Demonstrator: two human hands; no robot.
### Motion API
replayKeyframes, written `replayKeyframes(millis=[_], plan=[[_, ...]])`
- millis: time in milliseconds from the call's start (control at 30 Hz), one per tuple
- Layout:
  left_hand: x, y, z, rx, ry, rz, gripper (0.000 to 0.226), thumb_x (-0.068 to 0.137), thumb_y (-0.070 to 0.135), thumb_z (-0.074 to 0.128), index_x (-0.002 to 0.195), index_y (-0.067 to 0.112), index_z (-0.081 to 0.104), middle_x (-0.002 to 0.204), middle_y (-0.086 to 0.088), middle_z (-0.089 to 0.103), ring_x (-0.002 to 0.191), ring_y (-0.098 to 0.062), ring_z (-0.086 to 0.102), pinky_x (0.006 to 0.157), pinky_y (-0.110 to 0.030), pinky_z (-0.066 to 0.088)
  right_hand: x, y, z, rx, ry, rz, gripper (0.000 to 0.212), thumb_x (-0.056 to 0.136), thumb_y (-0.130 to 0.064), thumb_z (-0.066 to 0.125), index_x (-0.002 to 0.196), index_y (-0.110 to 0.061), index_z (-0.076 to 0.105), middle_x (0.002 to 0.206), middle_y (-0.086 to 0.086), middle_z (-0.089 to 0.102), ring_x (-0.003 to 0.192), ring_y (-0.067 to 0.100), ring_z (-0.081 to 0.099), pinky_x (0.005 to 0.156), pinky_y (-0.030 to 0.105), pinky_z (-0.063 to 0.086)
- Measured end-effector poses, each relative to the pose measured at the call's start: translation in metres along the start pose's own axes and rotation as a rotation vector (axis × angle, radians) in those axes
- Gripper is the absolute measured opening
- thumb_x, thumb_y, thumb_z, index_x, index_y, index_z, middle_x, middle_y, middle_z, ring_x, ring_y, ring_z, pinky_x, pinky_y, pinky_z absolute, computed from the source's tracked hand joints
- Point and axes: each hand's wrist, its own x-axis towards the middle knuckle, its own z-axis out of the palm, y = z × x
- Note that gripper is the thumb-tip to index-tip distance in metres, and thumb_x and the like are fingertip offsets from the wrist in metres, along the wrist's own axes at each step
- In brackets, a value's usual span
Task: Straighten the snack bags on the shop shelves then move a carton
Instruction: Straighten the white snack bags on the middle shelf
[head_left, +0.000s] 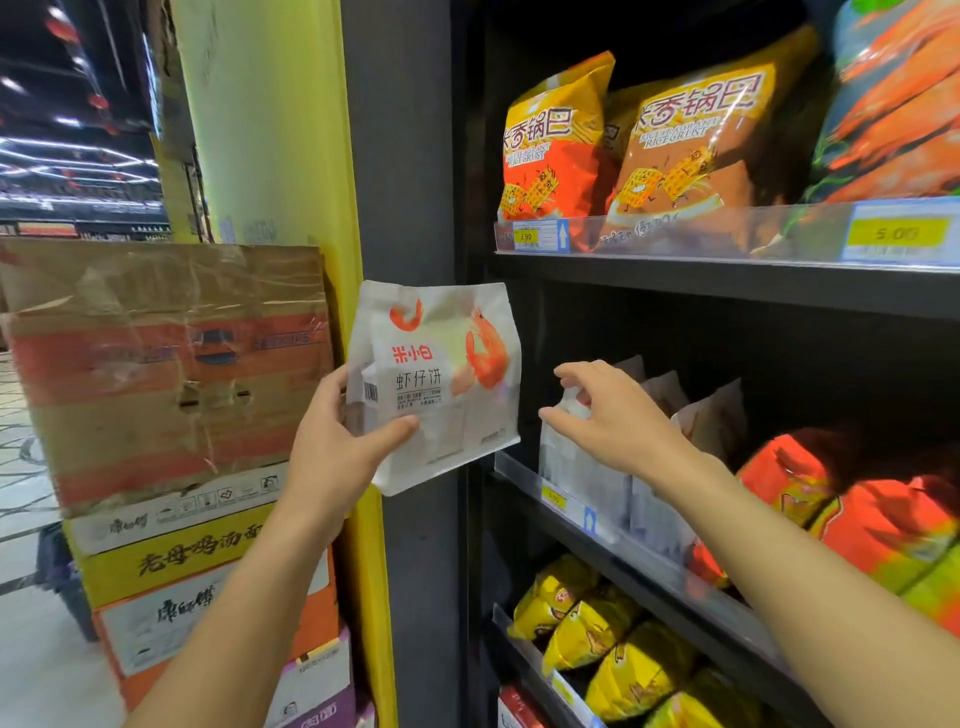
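Clamped, that's the left hand (340, 441): thumb across the front, fingers behind, gripping the lower left corner of a white flat-bottomed snack pouch with red prawn pictures (441, 374). I see it held upright in the air, in front of the dark grey shelf upright (410, 156), off the shelves altogether.

At 3 o'clock from that pouch, the right hand (613, 415) sits at the top of the front pouch in a row of matching white pouches (576, 462) on the middle shelf (675, 577). Thumb and fingers are spread apart; whether they touch it, I can't tell, it's blurred. Those pouches stand on end behind the clear shelf lip.

Out at 4 o'clock, orange-red snack bags (872, 525) lie beside the row on the same shelf. Up at 1 o'clock, an orange rice-crust bag (556, 140) and a brown rice-crust bag (701, 156) stand side by side on the upper shelf. Down at 5 o'clock, shiny yellow bags (597, 629) fill the lower shelf.

Over at 9 o'clock, a taped brown-and-orange cardboard carton (166, 364) tops a stack of printed cartons (208, 582) on the floor, against a yellow pillar (270, 130).
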Motion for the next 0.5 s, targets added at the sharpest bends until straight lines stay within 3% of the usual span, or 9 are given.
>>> replayKeyframes(millis=[167,300,400,500], plan=[[0.01,-0.015,0.031,0.02,0.04,0.009,0.079,0.079,0.021,0.093,0.144,0.033,0.05,0.129,0.014,0.07,0.119,-0.008,0.067,0.101,-0.042,0.057,0.021,0.007,-0.004,-0.16,0.009,-0.052,0.063,0.097,-0.05,0.066,0.152,-0.026,0.047,0.151,0.0,0.052,0.138,0.021,0.047,0.112,0.045,0.048],[0.022,-0.03,0.05,0.033,0.045,0.012,0.088,0.078,0.026,0.093,0.152,0.031,0.045,0.139,0.01,0.064,0.127,-0.013,0.061,0.105,-0.049,0.055,0.038,0.015,0.0,-0.392,-0.105,-0.078,0.072,0.098,-0.05,0.064,0.16,-0.025,0.035,0.161,0.002,0.041,0.147,0.026,0.04,0.113,0.044,0.043],[0.032,-0.04,0.064,0.027,0.026,0.026,0.087,0.079,0.024,0.092,0.152,0.028,0.044,0.139,0.01,0.063,0.129,-0.013,0.06,0.105,-0.046,0.056,0.051,0.027,0.004,-0.439,-0.208,-0.04,0.077,0.099,-0.049,0.063,0.163,-0.026,0.026,0.167,0.003,0.032,0.149,0.028,0.039,0.11,0.043,0.047],[0.041,-0.051,0.075,0.018,0.001,0.034,0.085,0.081,0.021,0.09,0.152,0.026,0.043,0.14,0.009,0.062,0.129,-0.014,0.059,0.098,-0.033,0.056,0.057,0.039,0.008,-0.475,-0.284,-0.022,0.08,0.098,-0.049,0.063,0.164,-0.027,0.023,0.169,0.002,0.03,0.147,0.026,0.043,0.109,0.04,0.047]])
